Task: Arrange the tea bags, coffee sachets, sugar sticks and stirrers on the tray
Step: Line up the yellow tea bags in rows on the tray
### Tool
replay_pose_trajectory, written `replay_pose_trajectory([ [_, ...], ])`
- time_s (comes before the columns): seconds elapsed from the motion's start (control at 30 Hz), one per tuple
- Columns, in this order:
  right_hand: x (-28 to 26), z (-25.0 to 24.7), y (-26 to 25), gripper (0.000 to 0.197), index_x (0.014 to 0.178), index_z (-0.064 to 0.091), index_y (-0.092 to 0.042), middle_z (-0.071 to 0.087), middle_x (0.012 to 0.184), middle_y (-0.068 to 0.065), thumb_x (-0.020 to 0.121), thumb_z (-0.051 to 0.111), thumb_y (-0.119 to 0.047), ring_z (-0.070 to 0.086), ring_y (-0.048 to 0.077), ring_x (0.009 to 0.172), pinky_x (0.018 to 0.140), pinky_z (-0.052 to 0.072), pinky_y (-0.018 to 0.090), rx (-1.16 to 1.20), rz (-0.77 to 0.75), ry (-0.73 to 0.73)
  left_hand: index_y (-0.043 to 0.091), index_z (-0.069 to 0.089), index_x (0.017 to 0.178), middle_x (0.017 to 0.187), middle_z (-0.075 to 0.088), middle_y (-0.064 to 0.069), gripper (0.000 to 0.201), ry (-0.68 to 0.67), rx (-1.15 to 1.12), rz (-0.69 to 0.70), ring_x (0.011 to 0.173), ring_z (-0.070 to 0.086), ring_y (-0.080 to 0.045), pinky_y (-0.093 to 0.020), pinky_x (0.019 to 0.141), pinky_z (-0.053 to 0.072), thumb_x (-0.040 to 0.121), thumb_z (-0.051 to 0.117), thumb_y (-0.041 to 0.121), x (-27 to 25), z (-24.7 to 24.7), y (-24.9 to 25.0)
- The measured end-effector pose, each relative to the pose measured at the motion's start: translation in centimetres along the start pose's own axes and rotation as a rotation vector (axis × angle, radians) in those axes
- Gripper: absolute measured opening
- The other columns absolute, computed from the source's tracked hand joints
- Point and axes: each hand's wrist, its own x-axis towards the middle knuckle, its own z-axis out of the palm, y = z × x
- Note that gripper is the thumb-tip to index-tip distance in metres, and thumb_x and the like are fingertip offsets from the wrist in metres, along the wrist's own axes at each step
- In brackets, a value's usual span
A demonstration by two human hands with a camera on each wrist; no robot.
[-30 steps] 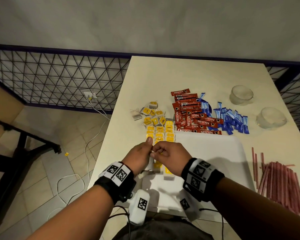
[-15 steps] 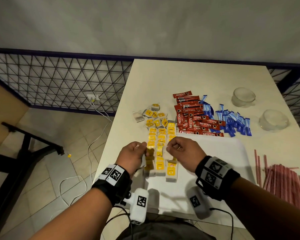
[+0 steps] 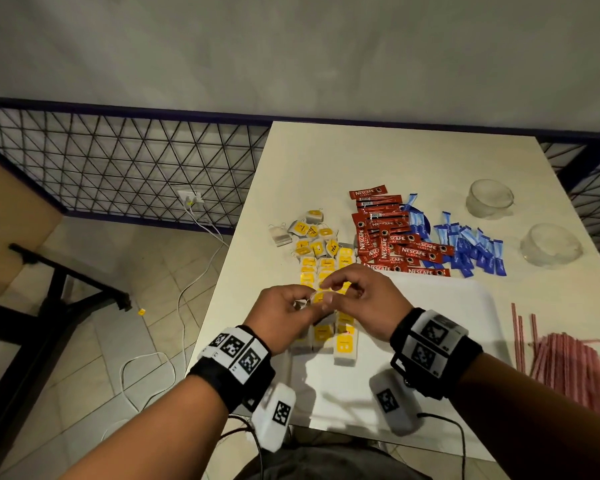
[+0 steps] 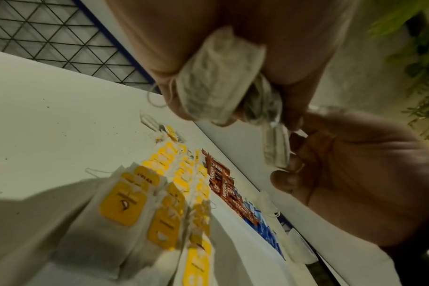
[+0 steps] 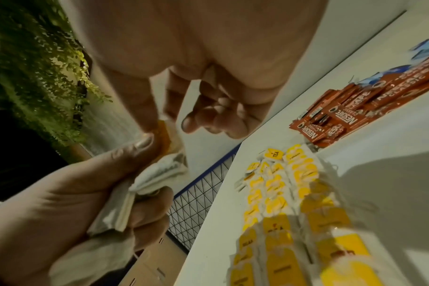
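Note:
My left hand (image 3: 302, 303) grips a small bundle of tea bags (image 4: 220, 77) above the tray's left side. My right hand (image 3: 340, 289) meets it, thumb and forefinger pinching the yellow tag (image 5: 163, 131) of one tea bag (image 4: 276, 147) that hangs from the bundle. Under the hands, rows of yellow-tagged tea bags (image 3: 343, 348) lie on the white tray (image 3: 447, 306). Behind the tray are loose tea bags (image 3: 312, 237), red coffee sachets (image 3: 395, 244) and blue sugar sticks (image 3: 471, 251). Red stirrers (image 3: 568, 362) lie in a heap to the right.
Two upturned glass bowls (image 3: 489, 199) (image 3: 549, 244) stand at the table's back right. The table's left edge (image 3: 222, 289) runs close beside the tea bag rows, with tiled floor and a white cable (image 3: 194, 282) below. A wire fence (image 3: 118, 168) lies beyond.
Half a second ago my hands were apart over the rows. They have come together again, slightly raised, and my right hand now pinches a tea bag at the left hand's bundle.

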Motion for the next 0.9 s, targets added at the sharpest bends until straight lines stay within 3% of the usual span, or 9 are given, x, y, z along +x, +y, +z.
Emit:
replay_pose_trajectory([
  [0.13,0.4,0.4,0.1,0.018,0.073,0.062,-0.036,0.061,0.087,-0.011,0.086,0.069,-0.025,0.049,0.004,0.064,0.064,0.038,0.019,-0.071,-0.019,0.027,-0.009,0.061,0.079,0.053,0.044,-0.011,0.039,-0.037,0.034,-0.071,0.04,0.038,-0.014,-0.019,0.046,0.031,0.08,0.077,0.027,0.2,-0.1,-0.3],
  [0.27,0.6,0.7,0.5,0.016,0.074,0.064,-0.033,0.065,0.087,-0.009,0.087,0.069,-0.024,0.054,0.011,0.071,0.071,0.045,0.025,0.006,0.011,0.058,-0.002,0.062,0.071,0.054,0.047,-0.015,0.033,-0.025,0.0,-0.068,0.041,0.038,-0.018,-0.021,0.046,0.032,0.082,0.075,0.026,0.3,-0.4,-0.4],
  [0.4,0.5,1.0,0.7,0.016,0.074,0.065,-0.034,0.068,0.086,-0.008,0.086,0.069,-0.023,0.059,0.016,0.076,0.076,0.048,0.03,0.031,0.035,0.055,0.002,0.061,0.068,0.047,0.052,-0.009,0.032,-0.009,0.097,-0.061,0.038,0.043,-0.015,-0.019,0.045,0.033,0.083,0.073,0.027,0.2,-0.1,-0.8],
  [0.5,0.3,1.1,1.3,0.017,0.074,0.064,-0.037,0.067,0.085,-0.012,0.087,0.068,-0.027,0.054,0.005,0.067,0.068,0.043,0.021,-0.065,0.039,0.037,0.008,0.061,0.065,0.046,0.053,-0.005,0.026,0.008,0.111,-0.069,0.038,0.045,-0.015,-0.02,0.046,0.034,0.082,0.073,0.024,0.2,0.2,-1.8],
  [0.57,-0.2,1.4,2.0,0.013,0.075,0.067,-0.036,0.068,0.086,-0.013,0.086,0.068,-0.028,0.055,0.001,0.07,0.068,0.043,0.02,-0.113,0.072,0.006,0.009,0.061,0.065,0.044,0.052,-0.001,0.026,-0.02,0.161,-0.103,0.038,0.045,-0.014,-0.021,0.048,0.035,0.083,0.072,0.025,0.0,0.5,-2.8],
  [0.63,-0.9,1.7,3.4,0.007,0.08,0.066,-0.034,0.067,0.087,-0.012,0.085,0.068,-0.03,0.058,0.002,0.081,0.072,0.044,0.019,-0.186,0.131,-0.023,0.009,0.062,0.065,0.042,0.052,0.003,0.027,-0.076,0.219,-0.168,0.038,0.046,-0.011,-0.022,0.05,0.036,0.084,0.07,0.027,-0.4,1.1,-3.8],
  [0.73,-2.3,1.6,5.8,0.016,0.076,0.058,-0.04,0.063,0.086,-0.013,0.084,0.066,-0.029,0.058,0.007,0.081,0.075,0.045,0.024,-0.373,0.168,-0.085,0.009,0.066,0.07,0.048,0.054,0.005,0.027,-0.13,0.376,-0.244,0.047,0.05,-0.011,-0.027,0.058,0.043,0.083,0.068,0.032,-0.7,1.9,-4.8],
  [0.83,-3.2,1.6,7.3,0.009,0.091,0.064,-0.034,0.057,0.095,-0.012,0.085,0.066,-0.028,0.057,0.011,0.093,0.088,0.046,0.029,-0.491,0.179,-0.187,0.006,0.068,0.076,0.056,0.057,0.0,0.029,-0.164,0.464,-0.311,0.055,0.053,-0.017,-0.028,0.061,0.045,0.085,0.064,0.033,-0.6,2.5,-4.8],
  [0.9,-3.5,1.9,8.1,0.017,0.104,0.064,-0.028,0.052,0.1,-0.01,0.087,0.064,-0.029,0.055,0.01,0.097,0.091,0.044,0.027,-0.55,0.166,-0.231,0.013,0.065,0.071,0.057,0.058,0.0,0.027,-0.179,0.498,-0.34,0.055,0.053,-0.016,-0.028,0.062,0.047,0.088,0.062,0.034,-0.6,2.9,-4.6],
])
